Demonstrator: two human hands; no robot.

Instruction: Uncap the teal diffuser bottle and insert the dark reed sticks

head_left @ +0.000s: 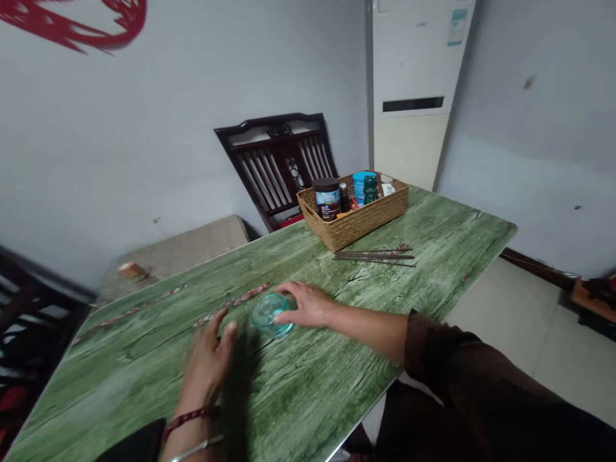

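Observation:
A clear blue-green glass bowl (264,310) sits on the green wood-patterned table (308,378). From the right, my right hand (308,305) grips its side, thumb towards the near rim and fingers round the far side. Left of the bowl and apart from it, my left hand (210,354) hovers over the tabletop with thumb and fingers apart, holding nothing. That hand is slightly blurred. A red braided bracelet and a silver bangle circle my left wrist.
A woven basket (368,223) with a brown-lidded jar (327,200), a blue can (360,186) and other containers stands at the back. Several thin dark sticks (373,256) lie before it. Beyond are a dark wooden chair (283,163) and a tall white air conditioner (414,70).

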